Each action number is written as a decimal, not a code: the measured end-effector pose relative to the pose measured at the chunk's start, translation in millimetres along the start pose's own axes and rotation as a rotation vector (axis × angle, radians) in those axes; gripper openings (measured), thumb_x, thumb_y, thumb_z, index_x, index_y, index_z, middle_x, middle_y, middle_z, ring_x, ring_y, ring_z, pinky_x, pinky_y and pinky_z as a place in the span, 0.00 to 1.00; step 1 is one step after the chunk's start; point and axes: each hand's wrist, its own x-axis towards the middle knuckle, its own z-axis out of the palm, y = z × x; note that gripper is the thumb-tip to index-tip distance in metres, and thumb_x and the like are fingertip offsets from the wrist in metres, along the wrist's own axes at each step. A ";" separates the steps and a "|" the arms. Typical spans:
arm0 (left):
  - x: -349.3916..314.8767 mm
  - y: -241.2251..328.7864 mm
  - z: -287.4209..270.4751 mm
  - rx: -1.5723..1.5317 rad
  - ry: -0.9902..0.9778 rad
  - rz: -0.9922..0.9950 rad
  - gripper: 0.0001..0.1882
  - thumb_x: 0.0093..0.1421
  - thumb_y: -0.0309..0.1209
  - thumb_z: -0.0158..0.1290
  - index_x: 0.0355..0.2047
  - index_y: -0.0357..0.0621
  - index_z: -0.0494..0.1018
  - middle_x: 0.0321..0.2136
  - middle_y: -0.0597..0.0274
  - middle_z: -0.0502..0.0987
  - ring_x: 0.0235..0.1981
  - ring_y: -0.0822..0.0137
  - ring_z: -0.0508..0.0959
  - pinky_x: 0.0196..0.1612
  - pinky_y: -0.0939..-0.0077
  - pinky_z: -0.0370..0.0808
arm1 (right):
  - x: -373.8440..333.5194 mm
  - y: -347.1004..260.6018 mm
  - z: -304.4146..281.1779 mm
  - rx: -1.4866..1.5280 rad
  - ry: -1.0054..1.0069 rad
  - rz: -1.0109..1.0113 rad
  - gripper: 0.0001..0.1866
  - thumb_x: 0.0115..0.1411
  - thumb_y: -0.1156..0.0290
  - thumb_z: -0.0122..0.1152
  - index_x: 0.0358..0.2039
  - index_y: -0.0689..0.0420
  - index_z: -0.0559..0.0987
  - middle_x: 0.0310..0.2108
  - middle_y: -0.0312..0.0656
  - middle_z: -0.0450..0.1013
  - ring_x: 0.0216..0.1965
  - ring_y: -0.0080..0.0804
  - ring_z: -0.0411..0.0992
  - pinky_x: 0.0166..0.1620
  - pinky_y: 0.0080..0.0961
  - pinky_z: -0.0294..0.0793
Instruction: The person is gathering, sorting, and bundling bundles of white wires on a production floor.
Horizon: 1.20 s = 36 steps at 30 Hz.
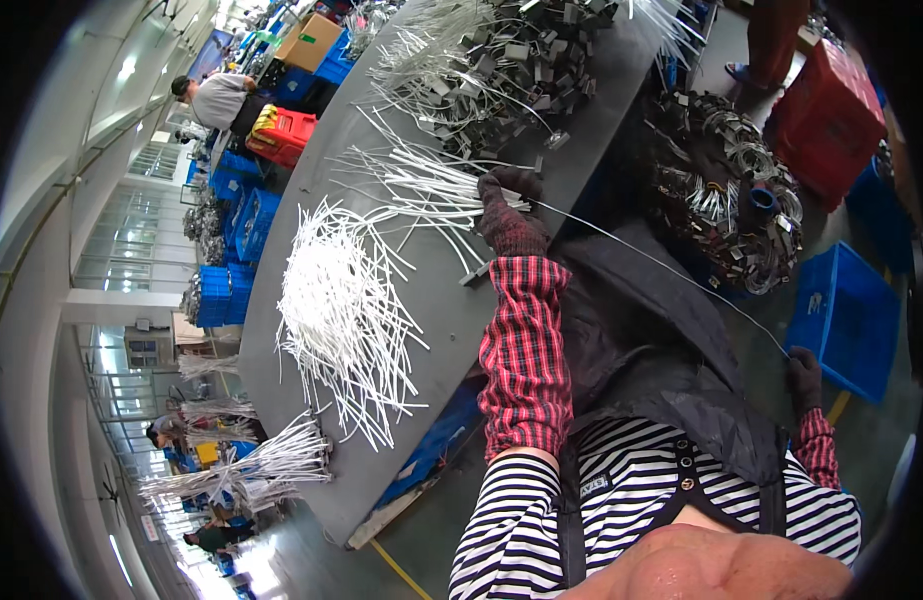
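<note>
In a dark knit glove, my left hand [513,212] is closed around a bunch of thin white tubes [426,185] above the grey table [446,330]. A long thin pale wire [661,258] runs taut from that hand across my lap. At its far end, low on the right, my gloved right hand [804,380] is closed on the wire; its fingertips are too small to make out. Left of the bunch lies a large loose pile of white tubes [341,310]. Beyond it is a heap of small metal-ended parts with wires [516,70].
Coiled wire assemblies [726,190] are heaped on my right, near a red crate [826,120] and a blue bin [846,320]. Another tube bundle [251,465] sticks out past the table's near left edge. A person [221,100] stands farther off among blue crates.
</note>
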 end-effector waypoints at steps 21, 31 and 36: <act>-32.5 39.8 -14.2 1.230 0.084 0.282 0.18 0.63 0.41 0.55 0.39 0.34 0.76 0.26 0.58 0.80 0.24 0.68 0.78 0.23 0.74 0.73 | -17.0 -305.4 416.6 -0.390 -0.458 -1.290 0.29 0.61 0.68 0.60 0.61 0.54 0.63 0.51 0.48 0.74 0.48 0.39 0.75 0.45 0.33 0.76; -38.4 41.0 -10.2 0.907 -0.089 0.620 0.09 0.63 0.32 0.53 0.39 0.40 0.74 0.23 0.60 0.77 0.20 0.72 0.75 0.22 0.78 0.72 | 19.5 -345.5 398.9 -0.803 -0.212 -1.416 0.15 0.64 0.59 0.51 0.48 0.47 0.76 0.43 0.42 0.75 0.42 0.49 0.75 0.44 0.38 0.77; -39.8 24.7 20.2 0.863 -0.022 0.373 0.09 0.62 0.34 0.51 0.35 0.40 0.73 0.23 0.64 0.76 0.22 0.71 0.76 0.28 0.75 0.77 | -10.2 -307.5 375.6 -0.744 -0.478 -1.246 0.14 0.58 0.59 0.57 0.42 0.49 0.79 0.37 0.44 0.75 0.38 0.44 0.76 0.36 0.38 0.77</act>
